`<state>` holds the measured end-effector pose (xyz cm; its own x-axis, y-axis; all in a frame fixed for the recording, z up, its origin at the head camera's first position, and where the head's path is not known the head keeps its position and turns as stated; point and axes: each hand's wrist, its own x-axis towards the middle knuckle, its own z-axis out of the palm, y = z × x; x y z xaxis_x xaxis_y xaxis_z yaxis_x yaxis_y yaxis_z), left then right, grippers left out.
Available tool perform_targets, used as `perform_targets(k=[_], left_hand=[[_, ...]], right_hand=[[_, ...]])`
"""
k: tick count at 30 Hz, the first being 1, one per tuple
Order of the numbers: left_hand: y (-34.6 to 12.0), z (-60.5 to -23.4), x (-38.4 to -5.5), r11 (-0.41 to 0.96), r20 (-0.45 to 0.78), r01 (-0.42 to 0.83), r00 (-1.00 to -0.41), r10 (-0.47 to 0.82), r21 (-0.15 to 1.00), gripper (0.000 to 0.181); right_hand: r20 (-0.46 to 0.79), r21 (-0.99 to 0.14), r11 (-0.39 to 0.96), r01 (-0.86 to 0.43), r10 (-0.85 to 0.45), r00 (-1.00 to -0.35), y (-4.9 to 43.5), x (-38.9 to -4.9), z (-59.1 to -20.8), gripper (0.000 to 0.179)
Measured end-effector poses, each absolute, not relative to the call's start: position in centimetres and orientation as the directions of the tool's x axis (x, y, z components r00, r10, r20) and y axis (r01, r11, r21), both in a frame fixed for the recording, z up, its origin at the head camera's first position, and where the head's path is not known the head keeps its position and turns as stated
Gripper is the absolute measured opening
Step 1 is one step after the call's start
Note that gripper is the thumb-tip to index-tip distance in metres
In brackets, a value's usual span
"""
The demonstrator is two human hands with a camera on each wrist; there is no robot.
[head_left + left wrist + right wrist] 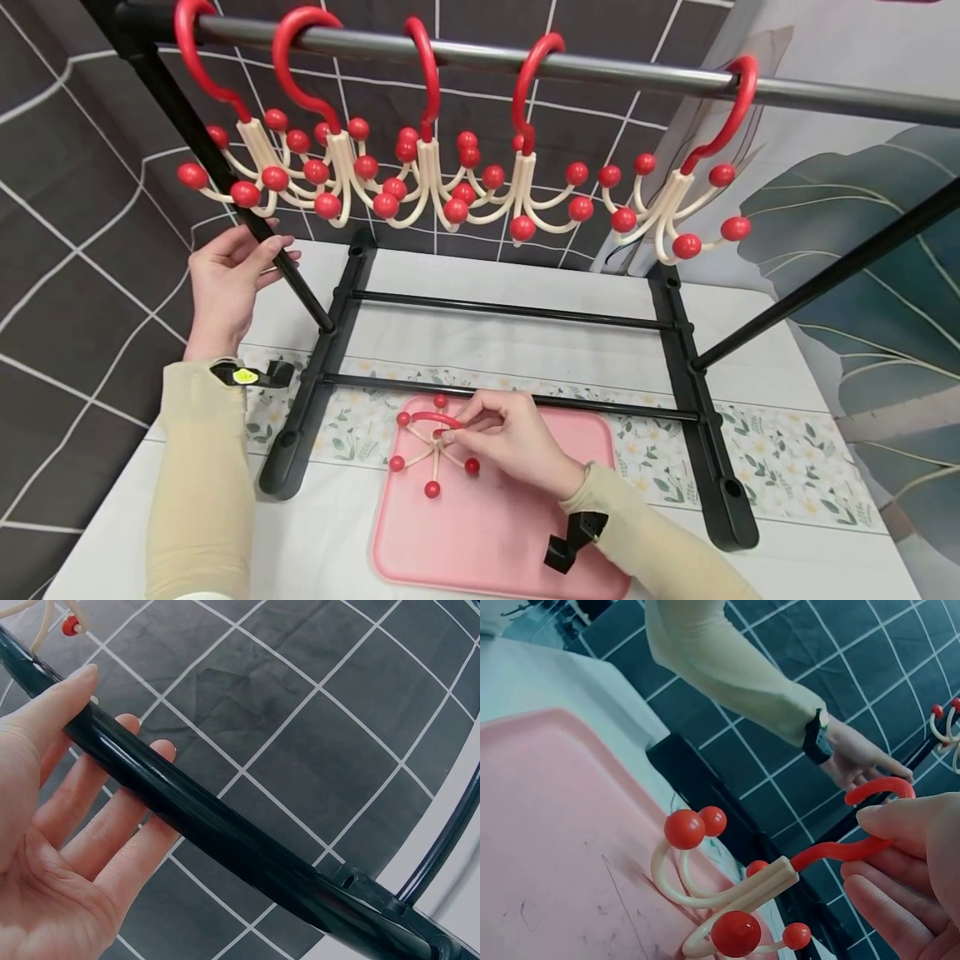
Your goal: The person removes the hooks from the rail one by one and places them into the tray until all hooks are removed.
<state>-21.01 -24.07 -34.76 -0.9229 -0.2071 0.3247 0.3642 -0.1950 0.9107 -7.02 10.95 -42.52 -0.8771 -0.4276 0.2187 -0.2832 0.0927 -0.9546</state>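
Observation:
My right hand (517,437) pinches the red hook of a multi-arm hanger (739,889) between thumb and fingers. Its cream arms end in red balls and spread low over the pink tray (495,542); whether they touch it I cannot tell. At the left, my left hand (228,279) holds the slanted black post (187,814) of a rack, thumb in front and fingers behind. Several matching hangers (431,158) hang by red hooks from the rack's metal top bar (622,73).
Black feet (318,392) and two low crossbars (510,310) of the rack stand on the white table (322,533). The front crossbar passes over the tray's far edge. Another black post (825,279) slants up at the right. A dark tiled-pattern backdrop (82,250) rises behind.

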Motion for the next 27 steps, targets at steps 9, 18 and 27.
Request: perform_targets(k=[9, 18, 27], left_hand=[[-24.1, -34.9, -21.0, -0.156, 0.317, 0.352, -0.925, -0.209, 0.923, 0.036], [-24.2, -34.9, -21.1, -0.151, 0.329, 0.362, -0.922, -0.204, 0.92, 0.035], [-24.1, -34.9, -21.2, -0.175, 0.336, 0.372, -0.92, -0.204, 0.912, 0.035]], right_hand=[[0.176, -0.97, 0.083, -0.227, -0.399, -0.9, 12.1, -7.0, -40.8, 0.02], [0.372, -0.903, 0.143, -0.405, -0.211, -0.904, 16.1, -7.9, -35.3, 0.034], [0.676, -0.737, 0.04, -0.675, 0.018, -0.737, 19.8, -7.8, -28.6, 0.029]])
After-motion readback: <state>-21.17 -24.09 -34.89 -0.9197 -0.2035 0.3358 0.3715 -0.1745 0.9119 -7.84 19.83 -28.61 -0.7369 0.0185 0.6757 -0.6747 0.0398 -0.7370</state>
